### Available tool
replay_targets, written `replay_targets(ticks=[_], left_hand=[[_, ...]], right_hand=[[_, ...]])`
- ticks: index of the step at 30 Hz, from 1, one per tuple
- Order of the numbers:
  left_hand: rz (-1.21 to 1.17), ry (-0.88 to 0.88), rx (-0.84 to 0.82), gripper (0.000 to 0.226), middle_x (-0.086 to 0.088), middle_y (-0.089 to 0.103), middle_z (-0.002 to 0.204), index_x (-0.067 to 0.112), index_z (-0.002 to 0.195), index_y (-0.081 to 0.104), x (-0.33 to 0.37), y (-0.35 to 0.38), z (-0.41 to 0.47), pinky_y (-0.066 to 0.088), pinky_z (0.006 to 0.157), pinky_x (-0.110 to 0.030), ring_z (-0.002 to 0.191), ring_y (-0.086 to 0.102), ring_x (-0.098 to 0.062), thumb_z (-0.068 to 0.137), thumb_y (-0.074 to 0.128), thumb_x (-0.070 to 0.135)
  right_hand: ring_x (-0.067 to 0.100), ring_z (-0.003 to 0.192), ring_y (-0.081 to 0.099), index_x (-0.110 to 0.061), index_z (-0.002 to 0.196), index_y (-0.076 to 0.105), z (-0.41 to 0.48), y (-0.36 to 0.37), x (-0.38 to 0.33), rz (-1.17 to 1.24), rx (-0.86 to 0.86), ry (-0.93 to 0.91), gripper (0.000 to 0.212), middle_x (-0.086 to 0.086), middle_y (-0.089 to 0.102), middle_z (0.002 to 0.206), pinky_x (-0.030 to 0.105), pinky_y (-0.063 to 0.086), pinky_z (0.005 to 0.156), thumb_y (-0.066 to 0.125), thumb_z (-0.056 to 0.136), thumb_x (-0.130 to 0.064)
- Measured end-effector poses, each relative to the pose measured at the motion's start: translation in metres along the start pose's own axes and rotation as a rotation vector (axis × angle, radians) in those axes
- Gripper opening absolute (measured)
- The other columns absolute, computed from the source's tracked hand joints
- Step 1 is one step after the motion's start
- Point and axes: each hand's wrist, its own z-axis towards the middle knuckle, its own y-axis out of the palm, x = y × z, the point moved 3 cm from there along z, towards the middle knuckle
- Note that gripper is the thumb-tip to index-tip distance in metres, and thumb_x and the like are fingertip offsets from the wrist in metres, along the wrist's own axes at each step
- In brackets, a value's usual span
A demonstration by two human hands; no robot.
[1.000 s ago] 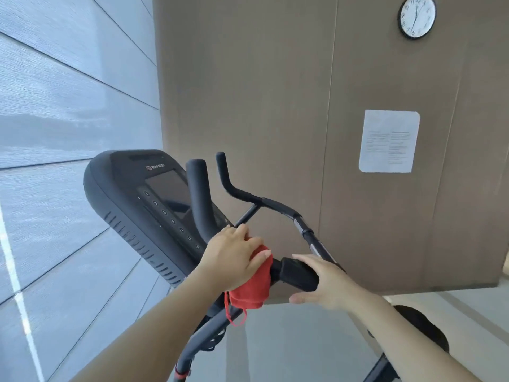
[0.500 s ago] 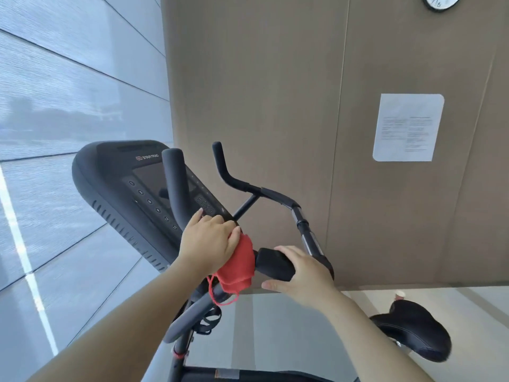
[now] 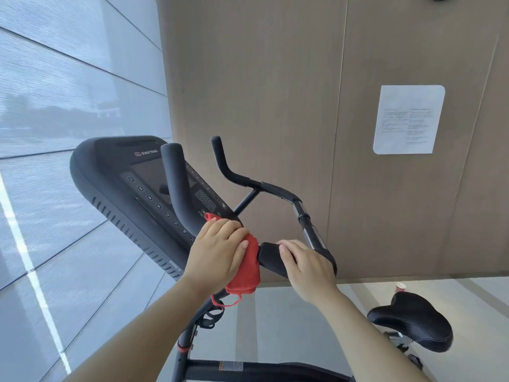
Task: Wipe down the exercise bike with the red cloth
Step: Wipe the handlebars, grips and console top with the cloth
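On the black handlebar [image 3: 278, 190] of the dark exercise bike [image 3: 185, 346], at the foot of its curved upright horn [image 3: 176, 183], sits the crumpled red cloth [image 3: 248, 268], bunched against the bar beside the lower edge of the console. The left hand [image 3: 217, 252] holds it there, fingers curled over the top of the fabric and thumb laid along its right side. A corner of the cloth pokes out beyond the fingertips, and a thin red loop hangs beneath the wrist. Just beside the cloth, the right hand [image 3: 305, 267] grips the black padded rest [image 3: 268, 256] of the handlebar with fingers curled over its top; the two hands are near each other but apart. The broad black console [image 3: 110, 175], marked STAR TRAC, has a dark screen and rows of round buttons and stands behind the horn. A black padded saddle [image 3: 413, 323] shows at the lower right, a small red-and-white paper cup [image 3: 400, 287] just beyond it. A white printed sheet [image 3: 407, 119] hangs on the brown panelled wall [image 3: 261, 78].
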Motion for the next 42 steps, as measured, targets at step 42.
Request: replay_targets(ticks=[42], left_hand=[[0.089,0.006,-0.277,0.047,0.001,0.057,0.100,0.029,0.112,0.058,0.008,-0.001,0.020,0.034,0.091,-0.033,0.094,0.051,-0.023,0.098,0.016,0.044]], right_hand=[[0.008,0.099,0.060,-0.027,0.116,0.059,-0.007,-0.001,-0.004,-0.082,0.104,-0.053,0.041,-0.014,0.064,0.115,0.018,0.039,0.069,0.027,0.097,-0.044]])
